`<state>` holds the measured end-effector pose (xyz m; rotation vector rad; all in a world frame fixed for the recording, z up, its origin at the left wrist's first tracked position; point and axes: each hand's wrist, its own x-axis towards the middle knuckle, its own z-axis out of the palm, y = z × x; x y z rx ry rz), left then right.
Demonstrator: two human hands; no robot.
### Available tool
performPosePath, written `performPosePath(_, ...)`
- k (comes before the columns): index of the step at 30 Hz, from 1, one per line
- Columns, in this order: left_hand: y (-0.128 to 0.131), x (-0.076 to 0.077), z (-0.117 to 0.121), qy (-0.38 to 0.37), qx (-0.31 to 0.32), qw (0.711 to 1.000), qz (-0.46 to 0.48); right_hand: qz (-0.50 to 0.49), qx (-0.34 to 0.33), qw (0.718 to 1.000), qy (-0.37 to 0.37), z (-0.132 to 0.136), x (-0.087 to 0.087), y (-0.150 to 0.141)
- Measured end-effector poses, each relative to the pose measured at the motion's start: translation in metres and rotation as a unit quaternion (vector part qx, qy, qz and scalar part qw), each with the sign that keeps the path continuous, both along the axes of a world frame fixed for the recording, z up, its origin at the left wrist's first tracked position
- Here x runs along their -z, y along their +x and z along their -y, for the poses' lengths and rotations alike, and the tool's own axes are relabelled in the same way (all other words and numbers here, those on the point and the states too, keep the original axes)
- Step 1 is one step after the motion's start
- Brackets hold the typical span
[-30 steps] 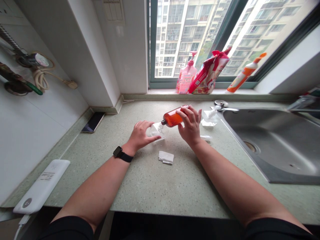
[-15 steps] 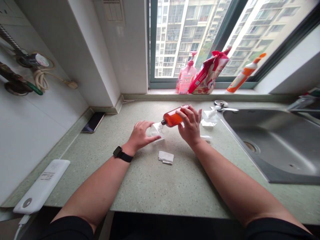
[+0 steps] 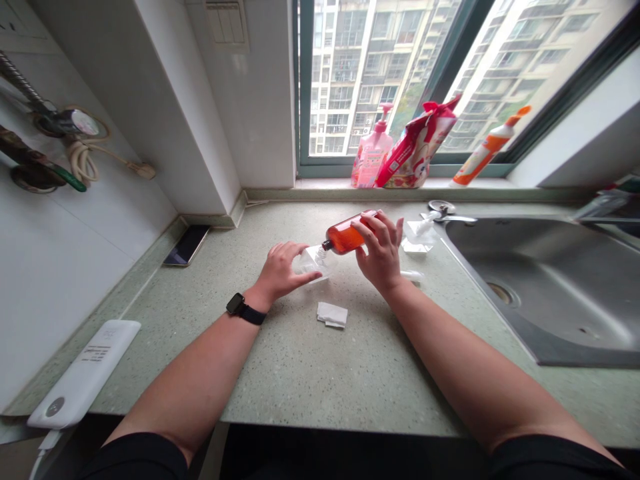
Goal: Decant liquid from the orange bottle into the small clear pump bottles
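My right hand (image 3: 381,250) grips an amber bottle (image 3: 346,235) of orange-red liquid, tipped with its dark threaded neck down to the left. That neck meets the mouth of a clear plastic bottle (image 3: 313,261), which my left hand (image 3: 283,269) holds from the side near the counter. Whether liquid is flowing between them I cannot make out. Closer to me lies a folded white tissue (image 3: 332,315). Past my right hand are a clear bottle with a white pump top (image 3: 421,230) and a small whitish tube-like piece (image 3: 413,275), partly hidden by the hand.
A steel sink (image 3: 550,280) with a faucet (image 3: 453,219) is set into the speckled counter (image 3: 300,380) at right. A phone (image 3: 187,245) and a white power bank (image 3: 85,373) lie at left. Pink pump bottle (image 3: 371,157), red bag (image 3: 417,147) and orange-white bottle (image 3: 486,153) line the windowsill.
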<state>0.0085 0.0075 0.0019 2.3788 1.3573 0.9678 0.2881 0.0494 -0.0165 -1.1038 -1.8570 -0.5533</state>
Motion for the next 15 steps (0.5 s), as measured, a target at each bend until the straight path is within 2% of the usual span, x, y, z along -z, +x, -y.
performPosePath(15,-0.0002,-0.0004,0.0014,0.02,-0.01,1.0,-0.007,0.005,0.006,1.0,0.002,-0.0012,0.0006,0.0003)
